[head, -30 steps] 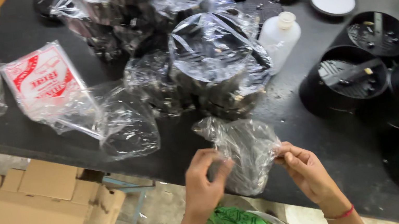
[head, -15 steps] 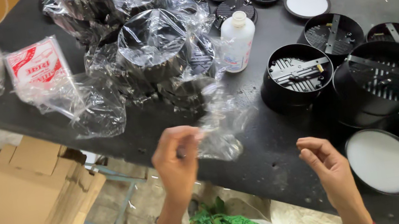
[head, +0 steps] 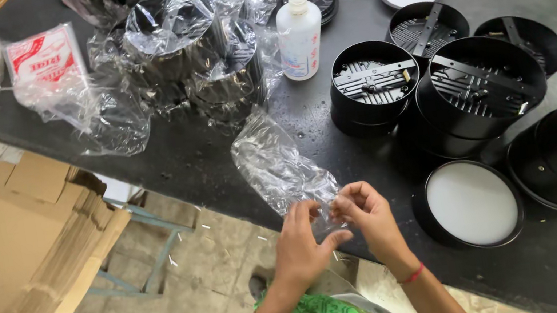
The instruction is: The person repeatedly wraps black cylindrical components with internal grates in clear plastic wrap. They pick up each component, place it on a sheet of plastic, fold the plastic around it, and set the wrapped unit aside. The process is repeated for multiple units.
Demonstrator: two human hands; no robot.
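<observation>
Here the left hand [head: 303, 237] and right hand [head: 367, 215] both pinch the clear plastic bag [head: 280, 167] at its mouth, apparently to part it, over the tabletop [head: 206, 167] edge.

Two hands, left hand [head: 302, 237] and right hand [head: 368, 213], pinch a clear plastic bag [head: 278, 164] over a black table [head: 205, 160]; black round housings [head: 478, 86] at two o'clock.

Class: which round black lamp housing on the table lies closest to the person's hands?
The white-faced housing beside the right hand; most others show black ribbed insides.
</observation>
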